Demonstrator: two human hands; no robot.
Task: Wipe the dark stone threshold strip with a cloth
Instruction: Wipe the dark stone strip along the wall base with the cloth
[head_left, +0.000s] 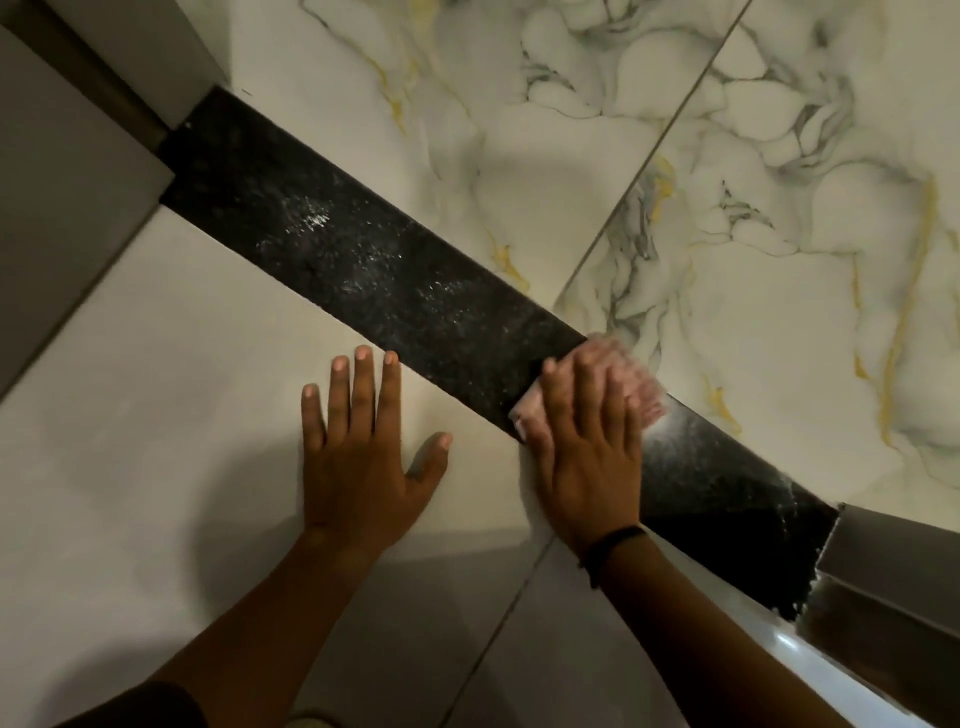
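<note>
Threshold strip (395, 280): dark polished stone, speckled, dulled by pale dusty smears.
Far floor (779, 171): glossy marble-look tile, white with grey and gold veins.
Near floor (156, 415): plain cream tile, smooth, low sheen.
Cloth (524, 413): soft pale fabric, blurred, under the right hand (587, 457).
Wristband (613, 543): dark, matt.

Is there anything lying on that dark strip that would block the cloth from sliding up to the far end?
Nothing solid shows. The right hand presses the cloth on the dark stone strip; ahead lie only pale dusty specks. The left hand rests flat on the plain tile beside it, off the strip.
</note>
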